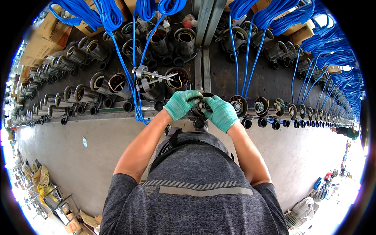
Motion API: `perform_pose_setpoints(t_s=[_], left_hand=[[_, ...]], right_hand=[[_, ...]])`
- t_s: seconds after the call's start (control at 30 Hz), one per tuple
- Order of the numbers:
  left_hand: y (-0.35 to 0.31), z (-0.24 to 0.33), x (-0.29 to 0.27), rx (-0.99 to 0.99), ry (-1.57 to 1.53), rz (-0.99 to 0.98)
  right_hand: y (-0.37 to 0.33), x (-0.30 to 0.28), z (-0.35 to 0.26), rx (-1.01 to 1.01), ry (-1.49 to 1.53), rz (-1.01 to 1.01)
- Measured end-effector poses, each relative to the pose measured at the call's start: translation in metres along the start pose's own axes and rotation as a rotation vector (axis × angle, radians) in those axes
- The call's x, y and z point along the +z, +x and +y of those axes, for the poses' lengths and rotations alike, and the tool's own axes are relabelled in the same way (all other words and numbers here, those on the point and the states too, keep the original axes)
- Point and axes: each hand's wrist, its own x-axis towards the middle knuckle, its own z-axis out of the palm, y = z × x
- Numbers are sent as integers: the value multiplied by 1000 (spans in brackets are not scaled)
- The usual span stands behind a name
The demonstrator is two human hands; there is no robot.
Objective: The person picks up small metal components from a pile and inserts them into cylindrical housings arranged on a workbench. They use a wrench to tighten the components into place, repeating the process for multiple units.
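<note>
At the bench's front edge, both my gloved hands close around the top of one round metal motor housing (202,108). My left hand (181,105) has its fingers bent over the left rim, and my right hand (222,112) curls over the right side. Whether a small part or wire is pinched between the fingertips is hidden. Just beyond my left hand, an open housing (176,78) has yellow wire inside. Beside it, a silver metal tool with long arms (150,75) rests over another housing. To the right of my hands stands a housing with a round end part inside (237,105).
Rows of similar housings (84,94) line the dark bench (223,76) on both sides. Blue cable coils (109,15) hang overhead, their ends running down to the housings. A steel post (207,23) rises mid-bench. Cardboard boxes (49,35) sit at the back left.
</note>
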Motion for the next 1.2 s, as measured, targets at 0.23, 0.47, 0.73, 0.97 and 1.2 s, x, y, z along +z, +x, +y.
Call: perform_pose_setpoints(t_s=[0.23,0.47,0.73,0.97,1.2], left_hand=[[1,-9,3,2,-164,-47],[-57,-35,2,-78,557,261],[-56,-70,19,-314,771,-125],[-104,-52,20,-315,702,-323],[-121,-70,27,-234,718,-338]], right_hand=[[2,2,-2,87,3,-39],[-5,12,8,70,103,85],[-5,18,11,23,102,140],[-5,15,14,22,113,129],[-3,13,16,8,139,81]])
